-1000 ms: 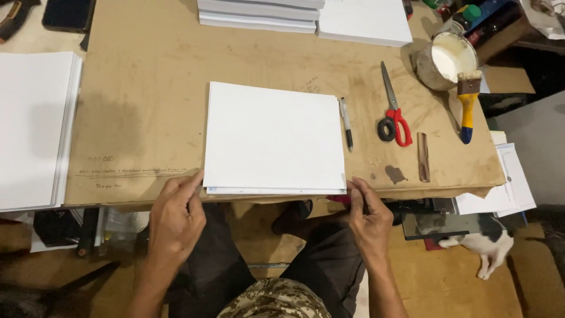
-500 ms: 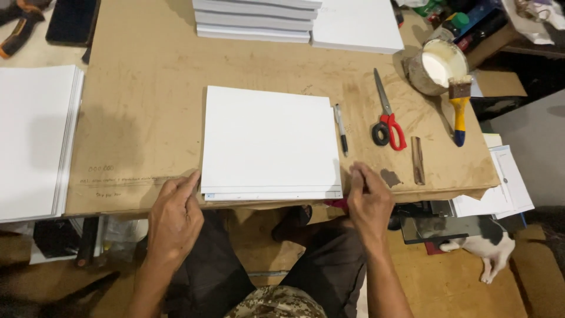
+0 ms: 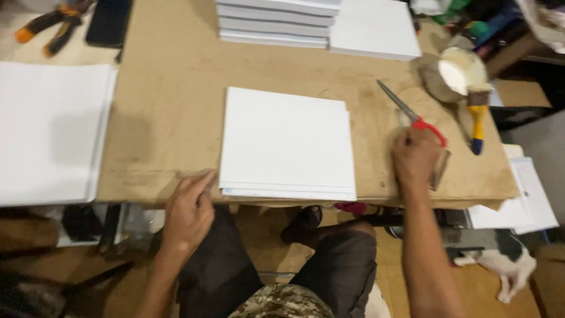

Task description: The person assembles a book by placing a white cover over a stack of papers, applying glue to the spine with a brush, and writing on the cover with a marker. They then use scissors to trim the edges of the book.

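1. Head view: a stack of white boards (image 3: 287,144) lies flat in the middle of the brown surface (image 3: 170,118), at its near edge.
2. The left hand (image 3: 189,211) rests at the surface edge just left of the stack, fingers loosely curled, holding nothing; its fingertips are close to the stack's corner.
3. The right hand (image 3: 415,158) is well to the right of the stack, on the red-handled scissors (image 3: 412,115). It covers part of the handles, and I cannot tell if it grips them.
4. A yellow-handled brush (image 3: 478,118) lies further right of the stack
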